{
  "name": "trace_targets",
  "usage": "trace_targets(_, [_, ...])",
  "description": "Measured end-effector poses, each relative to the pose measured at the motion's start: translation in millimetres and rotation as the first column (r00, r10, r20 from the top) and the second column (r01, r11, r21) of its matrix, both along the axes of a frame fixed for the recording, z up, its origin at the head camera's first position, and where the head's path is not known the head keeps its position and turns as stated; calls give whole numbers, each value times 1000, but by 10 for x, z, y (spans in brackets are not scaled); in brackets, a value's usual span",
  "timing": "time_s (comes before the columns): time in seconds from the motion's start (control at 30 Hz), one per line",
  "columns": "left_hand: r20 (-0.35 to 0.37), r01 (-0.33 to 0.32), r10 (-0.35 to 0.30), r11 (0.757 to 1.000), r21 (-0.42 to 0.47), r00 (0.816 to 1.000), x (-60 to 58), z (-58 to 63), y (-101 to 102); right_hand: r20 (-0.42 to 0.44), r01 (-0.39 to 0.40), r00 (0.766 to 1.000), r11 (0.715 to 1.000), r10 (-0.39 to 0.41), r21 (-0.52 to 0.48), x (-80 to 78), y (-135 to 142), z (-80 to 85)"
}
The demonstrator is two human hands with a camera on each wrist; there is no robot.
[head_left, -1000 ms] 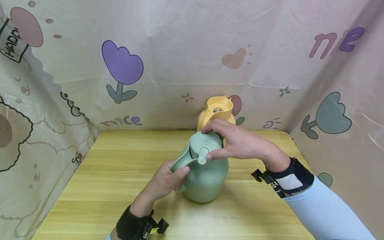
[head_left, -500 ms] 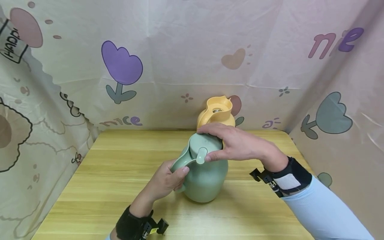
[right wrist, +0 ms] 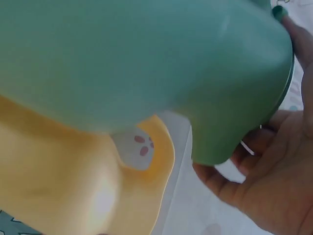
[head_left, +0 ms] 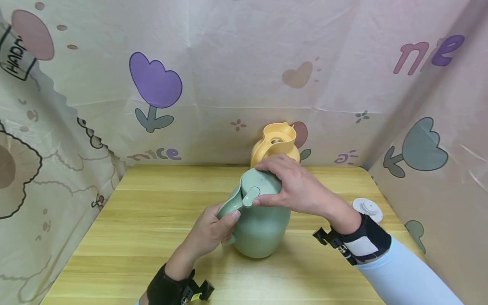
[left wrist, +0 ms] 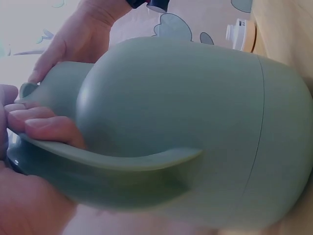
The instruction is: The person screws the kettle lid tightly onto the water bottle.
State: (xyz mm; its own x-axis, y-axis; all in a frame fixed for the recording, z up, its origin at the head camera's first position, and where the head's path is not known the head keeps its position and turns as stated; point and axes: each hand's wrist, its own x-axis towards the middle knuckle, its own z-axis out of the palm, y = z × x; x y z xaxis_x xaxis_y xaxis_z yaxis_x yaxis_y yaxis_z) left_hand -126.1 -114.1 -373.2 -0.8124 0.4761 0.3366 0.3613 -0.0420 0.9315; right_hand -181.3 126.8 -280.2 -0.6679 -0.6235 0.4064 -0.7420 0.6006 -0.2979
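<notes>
A sage-green thermos jug (head_left: 263, 235) stands on the table in the head view, handle to the left. My left hand (head_left: 213, 226) grips the top of its handle (left wrist: 137, 160), thumb above and fingers wrapped beneath. Over the jug's round lid (head_left: 268, 180) arches my right hand (head_left: 295, 186), which holds the lid from the side. Its thumb presses beside the lid's tab (head_left: 250, 197), while the other fingers reach round the far rim. Fingertips touch the green spout in the right wrist view. The lid is seated in the jug's mouth.
Directly behind stands a yellow jug (head_left: 282, 148) without a lid, its mouth uncovered. A white round lid (head_left: 367, 209) lies on the wooden table (head_left: 152, 203) beyond my right wrist. Printed cloth (head_left: 236, 63) encloses the back and sides.
The lid's tab has swung left, toward the handle, as my right hand turned with it. My right forearm lowered, uncovering the white lid. The left hand stayed on the handle.
</notes>
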Motion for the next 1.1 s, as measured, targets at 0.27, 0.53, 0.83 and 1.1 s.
trace_targets(0.27, [32, -74, 75, 996, -55, 997, 38, 5, 41, -74, 151, 985, 986, -156, -68, 137, -95, -91])
trace_targets(0.53, [6, -107, 108, 990, -88, 994, 65, 16, 61, -97, 242, 963, 966, -250, -88, 233, -142, -129])
trace_targets(0.83, [-4, -106, 106, 991, -78, 994, 77, 18, 77, -174, 163, 966, 975, -189, -153, 210, -115, -229])
trace_targets(1.1, [-9, -123, 123, 990, -68, 992, 63, 24, 77, -178, 44, 980, 974, -85, -220, 104, -34, -358])
